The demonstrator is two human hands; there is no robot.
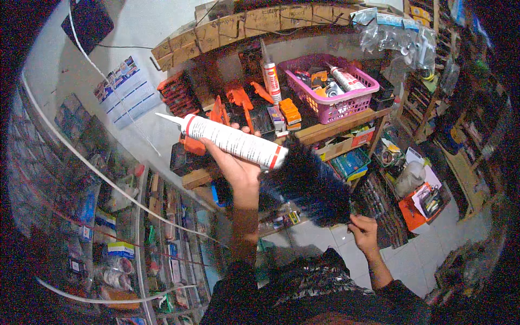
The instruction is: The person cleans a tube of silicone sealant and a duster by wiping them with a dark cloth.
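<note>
A white sealant cartridge (pixel 233 141) with red bands and a tapered nozzle lies across the palm of my left hand (pixel 239 166), its nozzle pointing left. My right hand (pixel 363 231) grips the handle end of a dark, fluffy duster (pixel 308 187). The duster's bristles reach up to the base of the cartridge. Behind my left hand, orange plastic tools (pixel 239 99) rest on a wooden shelf. Another sealant cartridge (pixel 271 79) stands upright there, beside small orange boxes (pixel 289 111).
A pink plastic basket (pixel 333 103) holding a cartridge and small packages sits on the shelf's right part. At left is a glass display case (pixel 142 227) with a white cable (pixel 122 191) before it. An orange box (pixel 414 209) of items is at lower right.
</note>
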